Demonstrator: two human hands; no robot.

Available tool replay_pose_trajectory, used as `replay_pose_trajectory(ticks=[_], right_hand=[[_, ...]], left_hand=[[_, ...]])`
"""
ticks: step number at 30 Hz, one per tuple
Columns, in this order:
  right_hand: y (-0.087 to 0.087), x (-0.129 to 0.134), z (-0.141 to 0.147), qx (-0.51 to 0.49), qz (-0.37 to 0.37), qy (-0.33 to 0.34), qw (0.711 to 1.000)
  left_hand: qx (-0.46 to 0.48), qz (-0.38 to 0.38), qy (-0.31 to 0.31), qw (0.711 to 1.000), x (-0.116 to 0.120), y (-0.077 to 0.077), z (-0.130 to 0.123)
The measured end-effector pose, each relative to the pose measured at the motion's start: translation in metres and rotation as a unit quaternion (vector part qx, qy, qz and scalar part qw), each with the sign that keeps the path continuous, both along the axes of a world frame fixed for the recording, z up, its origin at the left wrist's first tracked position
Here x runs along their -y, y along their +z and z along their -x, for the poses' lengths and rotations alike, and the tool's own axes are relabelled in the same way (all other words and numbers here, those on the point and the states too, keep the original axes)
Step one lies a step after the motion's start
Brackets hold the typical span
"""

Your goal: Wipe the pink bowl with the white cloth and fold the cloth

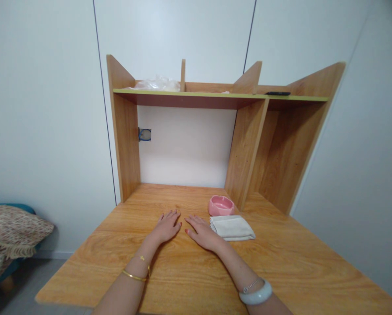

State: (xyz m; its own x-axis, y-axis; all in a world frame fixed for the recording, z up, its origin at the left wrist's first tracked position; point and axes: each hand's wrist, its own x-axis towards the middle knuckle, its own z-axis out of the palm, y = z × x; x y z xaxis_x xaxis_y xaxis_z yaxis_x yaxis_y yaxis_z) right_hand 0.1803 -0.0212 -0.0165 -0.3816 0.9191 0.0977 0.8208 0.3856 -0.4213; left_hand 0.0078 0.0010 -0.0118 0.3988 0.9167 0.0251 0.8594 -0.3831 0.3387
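Observation:
My left hand (167,226) lies flat on the wooden desk (182,275), palm down, with nothing in it. Beside it my right hand (201,232) also rests palm down, fingers stretched out and holding nothing. A small gap of desktop separates the two thumbs. Just right of my right hand is a folded pale grey cloth (232,228); whether the hand touches its edge I cannot tell. Behind the cloth stands a pink bowl (221,205) with a notched rim, its visible inside bare.
A wooden shelf unit (245,148) rises at the back of the desk. On its upper board lie a clear plastic bag (158,83) and a flat black object (277,93). A wall socket (145,134) shows behind. At far left is a cushioned seat with a patterned pillow (15,225).

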Motion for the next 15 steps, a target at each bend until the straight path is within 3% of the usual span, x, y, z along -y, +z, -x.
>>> replay_pose_trajectory(ticks=[15], right_hand=[[-0.0001,0.0005,-0.0001,-0.005,-0.004,0.0,1.0]], left_hand=[[0.004,-0.007,0.001,1.0,-0.0003,-0.0001,-0.0001]])
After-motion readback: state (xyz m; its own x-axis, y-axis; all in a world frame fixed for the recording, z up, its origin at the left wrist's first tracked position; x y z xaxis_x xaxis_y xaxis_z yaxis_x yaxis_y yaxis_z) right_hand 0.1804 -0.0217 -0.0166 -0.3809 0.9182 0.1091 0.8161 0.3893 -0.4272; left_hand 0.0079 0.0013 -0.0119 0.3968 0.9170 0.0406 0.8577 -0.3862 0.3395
